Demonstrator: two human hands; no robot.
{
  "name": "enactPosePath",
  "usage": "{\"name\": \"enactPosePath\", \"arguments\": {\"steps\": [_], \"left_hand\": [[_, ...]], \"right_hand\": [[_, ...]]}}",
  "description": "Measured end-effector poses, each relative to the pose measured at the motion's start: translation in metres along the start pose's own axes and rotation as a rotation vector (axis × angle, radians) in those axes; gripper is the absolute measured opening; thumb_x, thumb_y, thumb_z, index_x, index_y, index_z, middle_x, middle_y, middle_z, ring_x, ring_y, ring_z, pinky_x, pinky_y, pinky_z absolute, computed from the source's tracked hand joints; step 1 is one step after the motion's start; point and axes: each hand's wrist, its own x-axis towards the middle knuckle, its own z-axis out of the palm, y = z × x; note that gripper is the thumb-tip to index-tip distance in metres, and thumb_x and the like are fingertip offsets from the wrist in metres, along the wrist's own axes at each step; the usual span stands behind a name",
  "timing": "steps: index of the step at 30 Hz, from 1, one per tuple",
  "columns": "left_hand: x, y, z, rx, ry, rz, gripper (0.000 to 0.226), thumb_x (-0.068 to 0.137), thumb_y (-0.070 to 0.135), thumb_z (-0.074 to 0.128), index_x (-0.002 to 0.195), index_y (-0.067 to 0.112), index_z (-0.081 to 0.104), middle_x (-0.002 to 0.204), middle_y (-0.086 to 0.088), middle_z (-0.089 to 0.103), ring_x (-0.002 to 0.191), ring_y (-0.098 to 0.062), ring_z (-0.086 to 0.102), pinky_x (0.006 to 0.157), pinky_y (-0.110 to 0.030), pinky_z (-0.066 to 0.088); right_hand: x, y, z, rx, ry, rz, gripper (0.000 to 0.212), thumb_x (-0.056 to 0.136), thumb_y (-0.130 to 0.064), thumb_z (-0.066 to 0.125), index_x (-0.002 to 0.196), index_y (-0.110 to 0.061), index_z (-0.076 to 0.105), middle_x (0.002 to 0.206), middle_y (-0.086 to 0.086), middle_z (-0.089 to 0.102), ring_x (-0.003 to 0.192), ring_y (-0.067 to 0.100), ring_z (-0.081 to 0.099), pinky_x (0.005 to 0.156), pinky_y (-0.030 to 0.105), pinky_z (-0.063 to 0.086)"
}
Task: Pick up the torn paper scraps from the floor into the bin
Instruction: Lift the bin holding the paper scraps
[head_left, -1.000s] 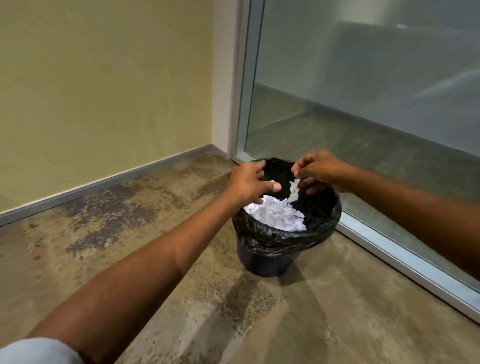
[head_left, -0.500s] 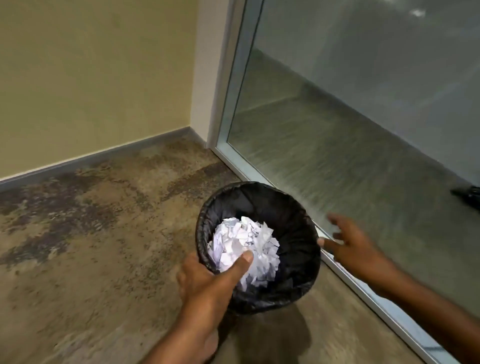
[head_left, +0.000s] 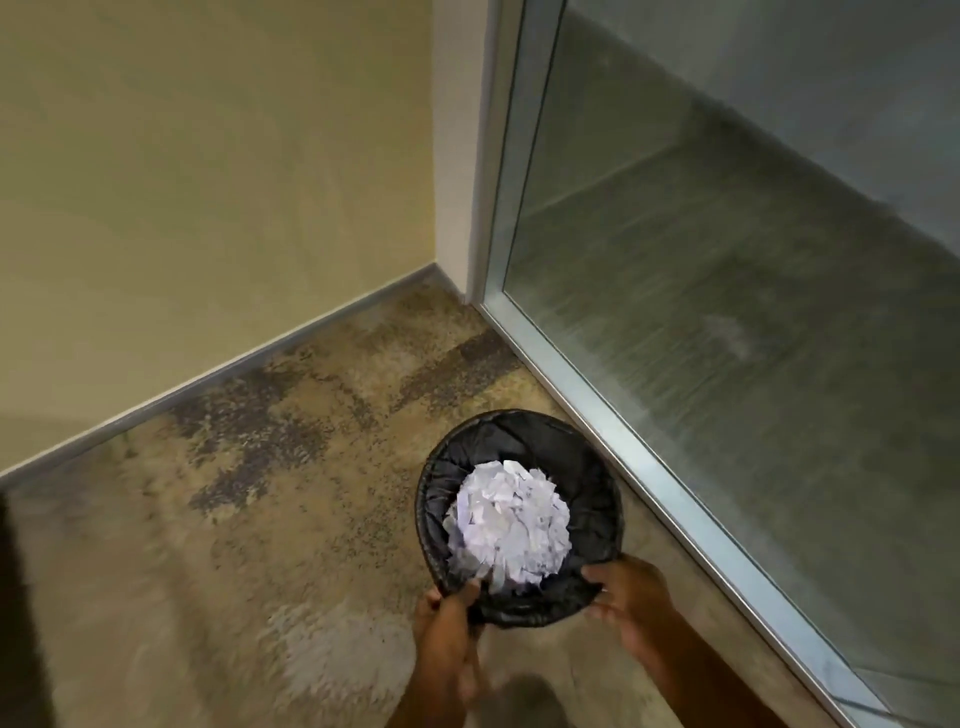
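Gripping near rim of one bin (head_left: 519, 431): left hand (head_left: 447, 613), right hand (head_left: 628, 597), apart; one heap paper scraps (head_left: 511, 519) inside.

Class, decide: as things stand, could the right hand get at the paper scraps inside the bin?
Probably yes: the right hand grips the bin at its rim, beside the heaped paper scraps; nothing covers them.

Round black bin (head_left: 519, 434), standing up on the floor (head_left: 234, 545), close beside the glass wall (head_left: 727, 364), white torn paper scraps (head_left: 511, 525) piled in a heap inside it, filling the middle, crumpled and small
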Motion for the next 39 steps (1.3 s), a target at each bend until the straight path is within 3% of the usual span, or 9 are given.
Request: {"name": "enactPosePath", "arguments": {"steps": [4, 8, 16, 19, 22, 25, 30, 35, 39], "left_hand": [[-0.033, 0.044, 0.015, -0.107, -0.083, -0.004, 0.042, 0.082, -0.012, 0.066, 0.124, -0.007, 0.070, 0.116, -0.025, 0.076, 0.084, -0.032, 0.080, 0.059, -0.036, 0.065], [-0.038, 0.096, 0.040, -0.133, -0.151, 0.014, 0.058, 0.075, -0.004, 0.068, 0.134, -0.004, 0.066, 0.122, -0.021, 0.076, 0.090, -0.029, 0.079, 0.061, -0.033, 0.063], [0.040, 0.217, 0.093, -0.014, -0.101, 0.096, 0.037, 0.096, 0.016, 0.073, 0.132, 0.017, 0.063, 0.123, -0.004, 0.078, 0.115, -0.024, 0.066, 0.088, -0.045, 0.052], [0.082, 0.263, 0.115, -0.024, -0.165, 0.109, 0.028, 0.100, 0.019, 0.071, 0.126, 0.027, 0.065, 0.122, 0.002, 0.078, 0.114, -0.024, 0.069, 0.084, -0.042, 0.054], [0.127, 0.306, 0.136, -0.023, -0.192, 0.149, 0.030, 0.101, 0.017, 0.069, 0.130, 0.024, 0.065, 0.128, -0.002, 0.076, 0.109, -0.023, 0.072, 0.076, -0.037, 0.058], [0.165, 0.337, 0.156, -0.019, -0.212, 0.183, 0.026, 0.104, 0.016, 0.063, 0.130, 0.017, 0.067, 0.132, -0.007, 0.074, 0.092, -0.019, 0.075, 0.061, -0.030, 0.058], [0.210, 0.366, 0.175, -0.008, -0.198, 0.210, 0.017, 0.109, 0.021, 0.057, 0.116, 0.021, 0.072, 0.111, -0.003, 0.078, 0.076, -0.019, 0.068, 0.049, -0.027, 0.051], [0.237, 0.380, 0.187, -0.027, -0.212, 0.192, 0.019, 0.108, 0.018, 0.057, 0.124, 0.021, 0.068, 0.114, 0.003, 0.080, 0.099, -0.016, 0.077, 0.071, -0.034, 0.063], [0.249, 0.391, 0.194, -0.051, -0.161, 0.190, 0.037, 0.103, 0.014, 0.067, 0.138, 0.014, 0.054, 0.130, -0.007, 0.074, 0.123, -0.030, 0.068, 0.077, -0.042, 0.064]], "right_hand": [[-0.035, -0.036, 0.016, 0.052, -0.044, 0.042, 0.038, 0.072, 0.007, 0.077, 0.109, 0.004, 0.069, 0.091, 0.018, 0.073, 0.073, 0.034, 0.068, 0.056, 0.032, 0.055], [-0.041, -0.078, 0.047, 0.074, -0.054, 0.023, 0.025, 0.088, 0.014, 0.065, 0.110, 0.003, 0.068, 0.095, 0.024, 0.074, 0.070, 0.032, 0.066, 0.046, 0.029, 0.054], [0.022, -0.164, 0.158, 0.131, -0.101, -0.050, 0.027, 0.090, 0.014, 0.064, 0.102, -0.009, 0.070, 0.086, 0.013, 0.074, 0.060, 0.023, 0.070, 0.046, 0.028, 0.056], [0.065, -0.199, 0.205, 0.125, -0.112, -0.042, 0.026, 0.092, 0.012, 0.063, 0.107, -0.008, 0.070, 0.078, 0.009, 0.075, 0.048, 0.015, 0.068, 0.042, 0.026, 0.051], [0.104, -0.231, 0.250, 0.115, -0.162, -0.055, 0.022, 0.094, 0.012, 0.058, 0.105, -0.005, 0.068, 0.083, 0.013, 0.070, 0.041, 0.012, 0.061, 0.032, 0.018, 0.035], [0.136, -0.258, 0.286, 0.111, -0.182, -0.103, 0.021, 0.094, 0.014, 0.059, 0.101, -0.004, 0.068, 0.088, 0.016, 0.071, 0.051, 0.021, 0.063, 0.037, 0.019, 0.039], [0.171, -0.281, 0.329, 0.154, -0.182, -0.100, 0.036, 0.094, 0.014, 0.062, 0.128, 0.004, 0.067, 0.117, 0.024, 0.074, 0.093, 0.037, 0.073, 0.056, 0.036, 0.061], [0.187, -0.300, 0.345, 0.085, -0.191, -0.121, 0.027, 0.097, 0.013, 0.059, 0.121, 0.000, 0.059, 0.114, 0.026, 0.064, 0.067, 0.027, 0.068, 0.044, 0.027, 0.054], [0.196, -0.309, 0.352, 0.020, -0.167, -0.118, 0.031, 0.095, 0.006, 0.066, 0.126, 0.003, 0.062, 0.115, 0.021, 0.070, 0.087, 0.031, 0.074, 0.060, 0.034, 0.065]]}}
